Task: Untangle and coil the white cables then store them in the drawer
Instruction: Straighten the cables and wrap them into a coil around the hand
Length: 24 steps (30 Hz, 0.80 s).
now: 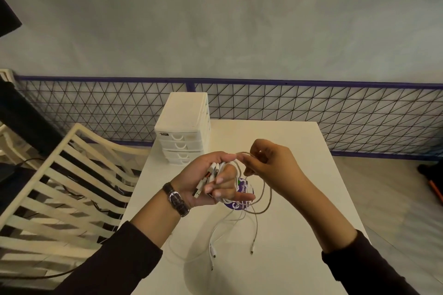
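Above the white table (299, 199), my left hand (211, 182) grips a bundle of white cables (257, 208), with several USB plugs sticking out of the palm. A strand runs from that hand across to my right hand (268, 163), which pinches it between curled fingers. Loops of cable hang below both hands, and loose ends with small plugs trail onto the tabletop. A white drawer unit (183, 127) with small stacked drawers stands at the table's far left corner, its drawers closed.
A round purple sticker or coaster (233, 205) lies on the table under the cables. A cream slatted chair (62, 189) stands to the left. A wire mesh fence with a purple rail (311, 103) runs behind the table.
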Tool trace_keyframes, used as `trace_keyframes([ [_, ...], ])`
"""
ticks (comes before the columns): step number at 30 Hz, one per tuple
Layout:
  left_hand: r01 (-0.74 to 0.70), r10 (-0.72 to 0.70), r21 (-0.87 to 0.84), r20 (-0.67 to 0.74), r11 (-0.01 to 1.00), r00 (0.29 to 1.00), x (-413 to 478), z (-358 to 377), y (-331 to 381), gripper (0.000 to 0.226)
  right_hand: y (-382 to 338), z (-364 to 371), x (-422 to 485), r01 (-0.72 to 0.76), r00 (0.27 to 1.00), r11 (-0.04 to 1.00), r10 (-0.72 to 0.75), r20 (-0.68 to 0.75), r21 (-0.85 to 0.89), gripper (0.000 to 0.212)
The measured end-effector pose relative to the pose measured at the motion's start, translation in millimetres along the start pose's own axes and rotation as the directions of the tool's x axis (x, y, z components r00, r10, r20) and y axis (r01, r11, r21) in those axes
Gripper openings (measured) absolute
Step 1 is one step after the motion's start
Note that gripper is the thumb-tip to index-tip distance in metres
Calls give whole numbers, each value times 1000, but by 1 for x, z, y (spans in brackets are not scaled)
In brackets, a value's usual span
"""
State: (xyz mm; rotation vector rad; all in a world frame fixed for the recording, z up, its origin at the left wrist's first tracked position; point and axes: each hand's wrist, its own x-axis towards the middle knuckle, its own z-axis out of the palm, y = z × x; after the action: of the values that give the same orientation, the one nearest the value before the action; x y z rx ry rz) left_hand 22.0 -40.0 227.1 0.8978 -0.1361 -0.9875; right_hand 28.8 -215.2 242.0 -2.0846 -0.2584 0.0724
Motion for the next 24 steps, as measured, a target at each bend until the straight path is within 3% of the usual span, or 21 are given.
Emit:
trace_keyframes([
  [4,-18,22,-38,106,999,994,0,1,3,56,1,4,1,-1,999,999,-1,41,53,34],
  [8,-45,76,-134,231,990,970,4,0,6,58,7,14,-2,-71,997,951,60,47,301,4],
  [11,-52,85,-149,219,987,972,9,3,5,60,9,20,-4,-57,997,934,37,64,353,26],
  [13,-59,86,-132,209,989,974,10,2,5,60,6,23,-5,-21,998,931,-3,65,364,22],
  [18,-84,115,-148,214,985,970,11,0,8,59,12,38,-10,-141,981,925,83,173,353,22],
  [20,-101,135,-156,221,983,966,12,0,9,59,15,43,-15,-130,975,960,79,206,248,32],
  [24,-131,168,-175,219,976,961,11,-3,12,57,16,50,-22,-86,984,993,72,162,81,28],
])
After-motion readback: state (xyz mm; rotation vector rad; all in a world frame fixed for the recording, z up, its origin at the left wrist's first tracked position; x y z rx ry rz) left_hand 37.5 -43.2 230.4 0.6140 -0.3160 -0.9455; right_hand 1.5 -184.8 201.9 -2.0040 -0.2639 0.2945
